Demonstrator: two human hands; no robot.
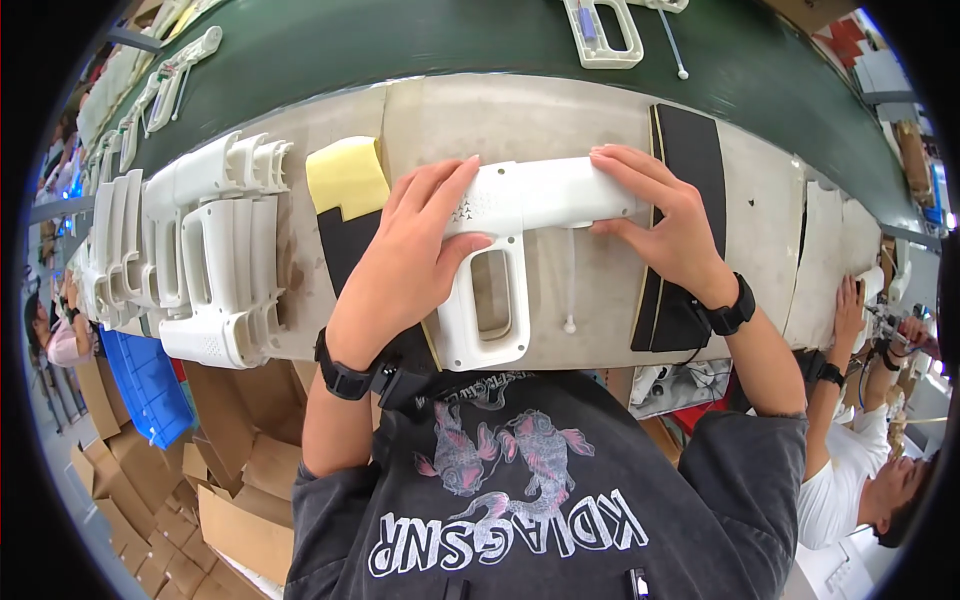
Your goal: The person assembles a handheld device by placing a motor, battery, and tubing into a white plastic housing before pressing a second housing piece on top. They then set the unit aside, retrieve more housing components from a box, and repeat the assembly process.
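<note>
A white plastic housing [545, 192], shaped like a gun with a looped handle, lies across the table in front of me. My left hand [415, 240] grips its left end near a patch of small holes, thumb below and fingers over the top. On its right end, my right hand [665, 210] closes the same way, fingers above and thumb underneath. The handle loop points toward me. From under the body a thin white rod with a rounded tip [570, 326] sticks out toward me. Whatever lies inside the housing is hidden.
Black foam pads [690, 180] flank the housing, with a yellow piece [348, 178] on the left one. Stacked white shells [225, 270] stand at left. Beyond runs a green conveyor [450, 40] carrying part-built housings [605, 35]. Cardboard boxes [250, 520] lie below left; a co-worker [850, 470] works at right.
</note>
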